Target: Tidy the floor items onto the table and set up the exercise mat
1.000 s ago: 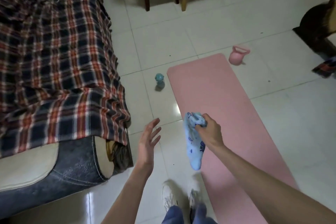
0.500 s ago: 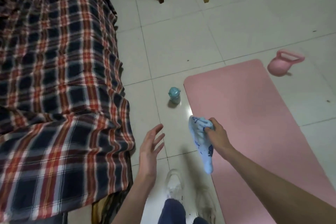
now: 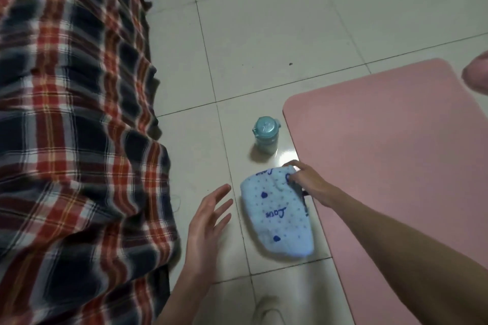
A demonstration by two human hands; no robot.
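A light blue towel [image 3: 278, 215] with dark blue dots and lettering hangs low over the tiled floor, just left of the pink exercise mat [image 3: 390, 145]. My right hand [image 3: 307, 181] grips the towel's upper corner. My left hand [image 3: 208, 215] hovers a little to the towel's left with fingers spread and straight, holding nothing. A small teal-lidded bottle [image 3: 266, 134] stands upright on the floor just beyond the towel, close to the mat's left edge. A pink kettlebell [image 3: 478, 76] is cut off by the right border.
A sofa draped in a red, navy and white plaid blanket [image 3: 74, 126] fills the left side, its hem close to my left hand. A white shoe [image 3: 268, 311] shows at the bottom edge. Pale floor tiles [image 3: 264, 34] stretch beyond the bottle.
The view has dropped closer to the floor. My right hand has lowered the towel toward the tiles beside the mat, and the towel now hangs spread out rather than bunched. My left hand stays open beside it.
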